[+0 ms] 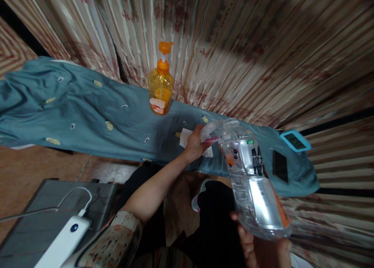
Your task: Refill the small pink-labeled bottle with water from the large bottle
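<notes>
My right hand (251,246) supports the bottom of a large clear plastic bottle (241,186), which is tilted with its neck up and to the left. It has a silver label with black lettering and an orange part. My left hand (193,146) is closed around a small clear plastic container (210,130) with a pinkish tint low inside. That container lies right at the large bottle's neck; whether they touch I cannot tell. Under my left hand is a white tissue (184,137) on the cloth. Behind it stands an orange pump bottle (160,90) holding a little liquid.
A teal cloth with pineapple prints (125,119) covers a narrow table. At its right end are a blue-framed digital clock (295,141) and a dark phone (280,166). Pleated curtains (233,45) hang behind. A white power bank (66,240) with a cable lies on a grey box (43,199).
</notes>
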Demonstrator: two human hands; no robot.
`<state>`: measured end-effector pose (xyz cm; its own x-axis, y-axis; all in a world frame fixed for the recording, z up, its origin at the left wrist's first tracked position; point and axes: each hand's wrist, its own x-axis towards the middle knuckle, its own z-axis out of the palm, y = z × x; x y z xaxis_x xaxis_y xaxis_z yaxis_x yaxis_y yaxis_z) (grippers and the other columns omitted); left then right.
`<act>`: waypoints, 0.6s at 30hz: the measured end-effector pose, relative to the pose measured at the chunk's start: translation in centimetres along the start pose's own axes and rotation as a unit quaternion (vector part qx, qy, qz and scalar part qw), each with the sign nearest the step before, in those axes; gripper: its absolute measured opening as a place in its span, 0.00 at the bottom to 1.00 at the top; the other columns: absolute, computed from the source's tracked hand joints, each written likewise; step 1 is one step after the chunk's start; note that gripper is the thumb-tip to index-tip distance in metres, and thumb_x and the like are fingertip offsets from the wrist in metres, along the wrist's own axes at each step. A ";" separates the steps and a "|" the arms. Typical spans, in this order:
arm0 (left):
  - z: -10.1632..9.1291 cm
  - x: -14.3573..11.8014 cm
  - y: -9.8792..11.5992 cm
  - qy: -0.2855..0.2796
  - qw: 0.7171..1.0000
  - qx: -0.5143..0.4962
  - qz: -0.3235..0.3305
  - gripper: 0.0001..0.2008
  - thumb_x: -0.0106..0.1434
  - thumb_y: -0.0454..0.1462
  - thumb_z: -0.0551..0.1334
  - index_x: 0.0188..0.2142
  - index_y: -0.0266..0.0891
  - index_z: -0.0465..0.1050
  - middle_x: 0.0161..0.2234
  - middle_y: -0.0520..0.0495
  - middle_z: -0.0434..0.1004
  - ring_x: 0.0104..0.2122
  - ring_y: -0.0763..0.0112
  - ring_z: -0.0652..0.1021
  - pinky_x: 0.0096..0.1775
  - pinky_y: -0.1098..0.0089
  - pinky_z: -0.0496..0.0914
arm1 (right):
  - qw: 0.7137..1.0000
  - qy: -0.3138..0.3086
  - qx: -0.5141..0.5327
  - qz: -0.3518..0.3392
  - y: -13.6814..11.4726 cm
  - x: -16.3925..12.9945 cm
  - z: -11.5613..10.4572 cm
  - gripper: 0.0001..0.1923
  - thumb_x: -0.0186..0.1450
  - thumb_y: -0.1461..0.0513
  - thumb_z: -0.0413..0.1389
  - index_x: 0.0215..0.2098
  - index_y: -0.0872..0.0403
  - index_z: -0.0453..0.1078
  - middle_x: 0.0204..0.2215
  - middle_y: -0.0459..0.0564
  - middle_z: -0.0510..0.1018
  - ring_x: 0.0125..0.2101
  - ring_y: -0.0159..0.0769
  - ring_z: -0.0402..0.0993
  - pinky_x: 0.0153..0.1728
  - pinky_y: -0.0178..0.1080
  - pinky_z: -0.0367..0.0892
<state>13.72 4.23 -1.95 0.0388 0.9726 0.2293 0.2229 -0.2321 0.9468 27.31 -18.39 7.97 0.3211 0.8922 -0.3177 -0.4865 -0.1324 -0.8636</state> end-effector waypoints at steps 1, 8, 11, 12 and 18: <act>0.0 0.0 0.0 0.000 1.000 0.000 0.001 0.26 0.52 0.35 0.70 0.48 0.35 0.62 0.42 0.42 0.77 0.43 0.57 0.78 0.44 0.61 0.71 | 1.000 -0.002 0.003 -0.004 0.0 0.0 0.2 0.31 0.52 0.45 0.68 0.54 0.36 0.70 0.43 0.43 0.82 0.34 0.37 0.82 0.32 0.29 0.77; -0.2 0.0 0.2 -0.006 1.000 0.000 -0.008 0.26 0.52 0.34 0.70 0.48 0.36 0.62 0.42 0.42 0.77 0.44 0.57 0.77 0.45 0.61 0.71 | 1.000 0.005 -0.009 0.006 -0.2 -0.1 0.0 0.35 0.53 0.45 0.67 0.58 0.33 0.65 0.45 0.41 0.82 0.35 0.38 0.82 0.32 0.30 0.77; -0.2 0.0 0.3 -0.005 1.000 -0.005 -0.009 0.26 0.52 0.34 0.70 0.48 0.35 0.62 0.43 0.42 0.76 0.44 0.57 0.77 0.45 0.61 0.71 | 1.000 -0.002 -0.012 0.007 -0.2 0.0 0.0 0.34 0.54 0.45 0.67 0.57 0.33 0.66 0.45 0.44 0.82 0.35 0.38 0.82 0.32 0.30 0.77; -0.2 0.0 0.3 -0.005 1.000 -0.005 -0.008 0.26 0.52 0.34 0.70 0.48 0.35 0.62 0.44 0.42 0.76 0.44 0.57 0.77 0.45 0.60 0.71 | 1.000 0.003 -0.009 0.008 -0.2 -0.1 0.1 0.33 0.53 0.45 0.68 0.56 0.34 0.68 0.44 0.43 0.82 0.35 0.38 0.82 0.32 0.30 0.77; -0.1 -0.1 0.1 0.000 1.000 -0.003 0.002 0.27 0.52 0.35 0.70 0.49 0.36 0.62 0.43 0.43 0.77 0.44 0.58 0.77 0.45 0.61 0.71 | 1.000 0.028 0.004 -0.008 -0.3 -0.2 1.1 0.33 0.50 0.46 0.70 0.53 0.36 0.71 0.41 0.41 0.83 0.32 0.38 0.83 0.30 0.29 0.77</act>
<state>13.62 4.14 -1.87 0.0407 0.9715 0.2335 0.2171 -0.2367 0.9470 26.48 -18.08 8.69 0.3739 0.8681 -0.3264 -0.4869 -0.1158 -0.8658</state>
